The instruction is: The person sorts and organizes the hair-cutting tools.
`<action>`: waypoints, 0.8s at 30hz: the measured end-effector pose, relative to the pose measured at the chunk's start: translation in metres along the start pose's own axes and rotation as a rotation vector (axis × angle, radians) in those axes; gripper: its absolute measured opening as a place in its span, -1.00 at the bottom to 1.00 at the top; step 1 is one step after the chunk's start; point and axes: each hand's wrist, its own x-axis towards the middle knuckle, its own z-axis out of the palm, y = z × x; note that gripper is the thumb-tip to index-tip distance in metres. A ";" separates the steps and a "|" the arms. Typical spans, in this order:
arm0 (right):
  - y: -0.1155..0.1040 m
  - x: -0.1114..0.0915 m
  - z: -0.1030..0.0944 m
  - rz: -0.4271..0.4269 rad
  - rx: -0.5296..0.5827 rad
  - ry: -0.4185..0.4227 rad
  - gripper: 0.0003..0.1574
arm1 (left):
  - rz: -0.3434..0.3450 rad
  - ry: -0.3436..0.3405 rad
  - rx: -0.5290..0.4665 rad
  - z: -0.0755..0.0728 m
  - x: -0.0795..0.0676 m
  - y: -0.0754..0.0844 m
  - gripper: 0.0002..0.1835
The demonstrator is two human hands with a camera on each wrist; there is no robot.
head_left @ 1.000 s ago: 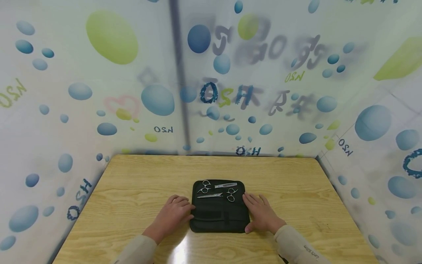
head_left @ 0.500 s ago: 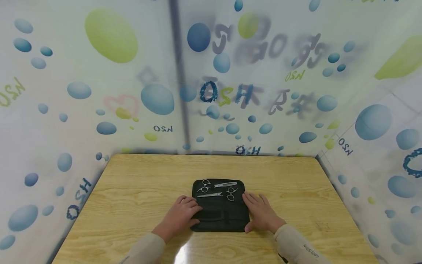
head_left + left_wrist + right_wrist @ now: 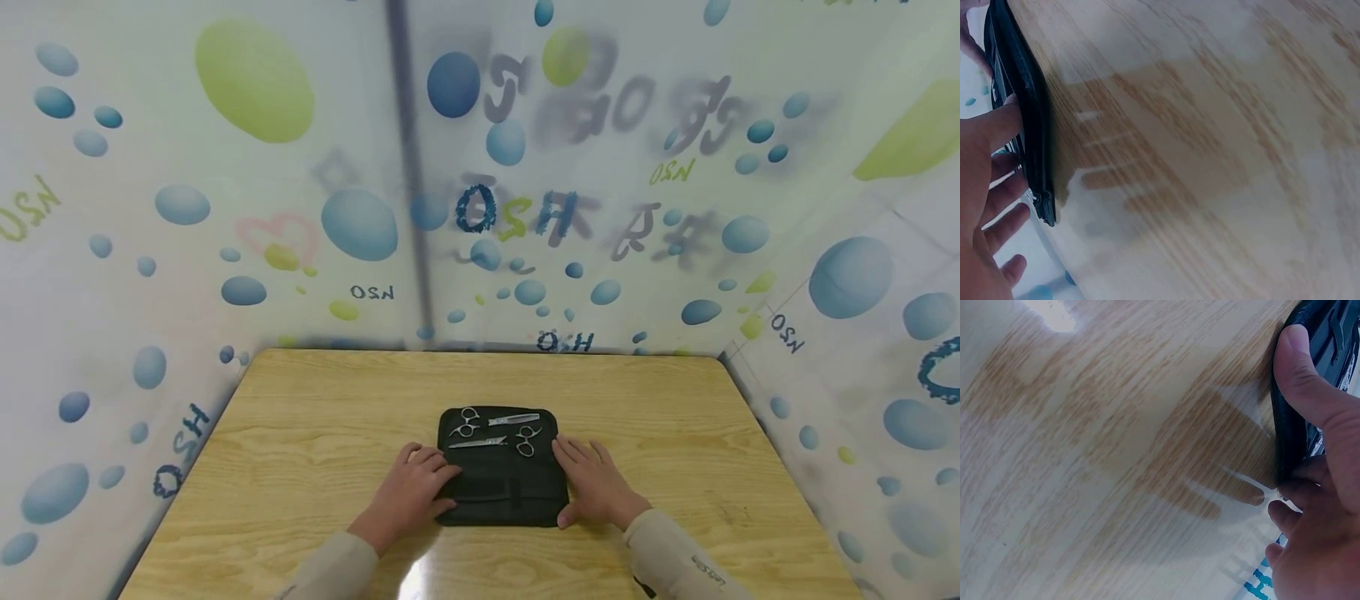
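A black scissor case (image 3: pixel 536 477) lies flat on the table, its edges bordered by both hands. On its far half sit two pairs of silver haircutting scissors: thinning scissors (image 3: pixel 513 420) behind and straight scissors (image 3: pixel 477 443) in front. My left hand (image 3: pixel 411 492) rests on the case's left edge, fingertips reaching over it; the left wrist view has the thumb (image 3: pixel 1005 124) on the black rim and the other fingers loosely spread. Along the right edge lies my right hand (image 3: pixel 596 483), fingers extended. In the right wrist view its thumb (image 3: pixel 1300 372) presses the case border (image 3: pixel 1284 431).
The wooden table (image 3: pixel 337 392) extends around the case on every side. Behind it and at both sides stand pale walls (image 3: pixel 360 167) printed with blue and green spots and lettering. Light reflects off the table near its front edge.
My left hand has slid slightly right and further onto the left edge of the case, mostly in the first half second. The right hand and the scissors stay put.
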 end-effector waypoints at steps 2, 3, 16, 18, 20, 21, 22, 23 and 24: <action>0.000 0.000 0.000 0.000 -0.004 0.000 0.49 | -0.035 -0.005 0.010 -0.001 -0.001 0.000 -0.50; 0.000 0.000 0.000 0.000 -0.006 -0.001 0.49 | -0.050 -0.013 0.016 -0.001 -0.002 0.000 -0.50; -0.005 -0.003 -0.006 0.014 0.009 -0.015 0.48 | -0.065 0.006 -0.069 0.002 -0.003 0.001 -0.68; -0.005 -0.004 -0.006 0.016 0.011 -0.015 0.48 | -0.076 -0.010 -0.078 0.003 -0.003 0.002 -0.67; -0.005 -0.004 -0.007 0.017 0.013 -0.018 0.48 | -0.088 -0.015 -0.078 0.003 -0.003 0.002 -0.68; -0.006 -0.004 -0.007 0.018 0.015 -0.019 0.48 | -0.096 -0.012 -0.076 0.003 -0.003 0.002 -0.68; -0.006 -0.004 -0.008 0.019 0.017 -0.019 0.48 | -0.101 -0.003 -0.073 0.003 -0.003 0.002 -0.69; -0.006 -0.005 -0.008 0.020 0.017 -0.020 0.47 | -0.107 0.006 -0.070 0.003 -0.003 0.002 -0.69; -0.006 -0.005 -0.008 0.020 0.018 -0.019 0.47 | -0.111 0.017 -0.066 0.004 -0.003 0.002 -0.70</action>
